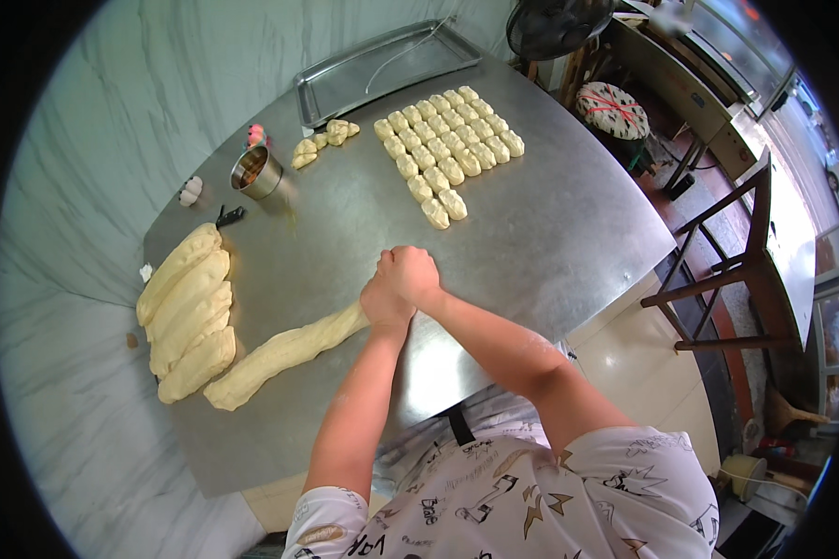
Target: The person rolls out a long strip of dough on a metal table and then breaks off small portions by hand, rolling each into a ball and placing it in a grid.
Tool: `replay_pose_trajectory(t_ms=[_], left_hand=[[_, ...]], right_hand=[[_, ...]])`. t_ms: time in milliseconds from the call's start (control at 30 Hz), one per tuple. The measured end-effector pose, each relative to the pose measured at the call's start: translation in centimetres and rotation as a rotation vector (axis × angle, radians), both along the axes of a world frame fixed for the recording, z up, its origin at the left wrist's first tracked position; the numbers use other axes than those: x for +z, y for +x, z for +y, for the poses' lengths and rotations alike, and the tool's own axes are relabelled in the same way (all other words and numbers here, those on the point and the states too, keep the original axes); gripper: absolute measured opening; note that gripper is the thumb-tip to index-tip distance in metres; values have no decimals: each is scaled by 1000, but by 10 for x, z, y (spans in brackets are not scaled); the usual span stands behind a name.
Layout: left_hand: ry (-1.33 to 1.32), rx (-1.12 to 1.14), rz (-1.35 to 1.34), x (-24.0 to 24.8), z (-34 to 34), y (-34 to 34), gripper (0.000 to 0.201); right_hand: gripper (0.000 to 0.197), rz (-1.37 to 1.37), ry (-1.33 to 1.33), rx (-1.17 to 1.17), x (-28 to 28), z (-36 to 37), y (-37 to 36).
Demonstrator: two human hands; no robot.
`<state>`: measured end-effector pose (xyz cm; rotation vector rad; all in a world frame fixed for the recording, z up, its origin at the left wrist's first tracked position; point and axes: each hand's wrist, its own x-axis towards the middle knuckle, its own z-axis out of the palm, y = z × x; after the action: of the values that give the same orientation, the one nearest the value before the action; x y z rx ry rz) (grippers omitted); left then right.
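A long pale dough roll (284,359) lies across the metal table, slanting up to the right into my hands. My left hand (380,298) is closed around its right end, which disappears under the palm. My right hand (412,273) presses against the left one from above and beyond, its fingers curled in; whatever is beneath them is hidden. Left of the roll, several thick dough logs (188,312) rest side by side. Farther away, several small cut dough pieces (450,140) sit in close rows. Some irregular dough scraps (324,140) lie near the tray.
A shallow metal tray (382,74) stands at the table's far edge. On the left are a metal cup (256,173), a black handle (231,216) and small figurines (190,191). Beyond the metal table (541,242), a cushioned stool (613,110) and wooden furniture (764,261) stand at right.
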<state>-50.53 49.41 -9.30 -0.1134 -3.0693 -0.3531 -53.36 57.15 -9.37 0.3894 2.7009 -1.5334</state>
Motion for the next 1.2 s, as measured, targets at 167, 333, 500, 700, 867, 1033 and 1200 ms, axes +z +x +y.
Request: replay_pose_trajectory(t_ms=[167,333,500,700,867,1033,1200], left_hand=[[-116,-41,-117,2,5,-8,33],[4,-22,-131,-14,-8,-21,27],[123,68,37,-12,-31,-18,40],[-154,-68,137,-5,-54,31,89],[-283,-133,146,-14,-76,34,83],[-265,-202,183,-18,-78,6,70],[9,-135,-38,-1,-80,-28,65]], right_hand=[[35,-77,94,23,-5,14,-6],[25,219,508,546,14,16,13],[23,588,-107,578,71,47,64],[45,135,-271,30,27,198,-14],[43,160,-17,25,23,218,-64],[46,34,60,-75,-24,195,-102],[46,490,423,-182,-25,177,-99]])
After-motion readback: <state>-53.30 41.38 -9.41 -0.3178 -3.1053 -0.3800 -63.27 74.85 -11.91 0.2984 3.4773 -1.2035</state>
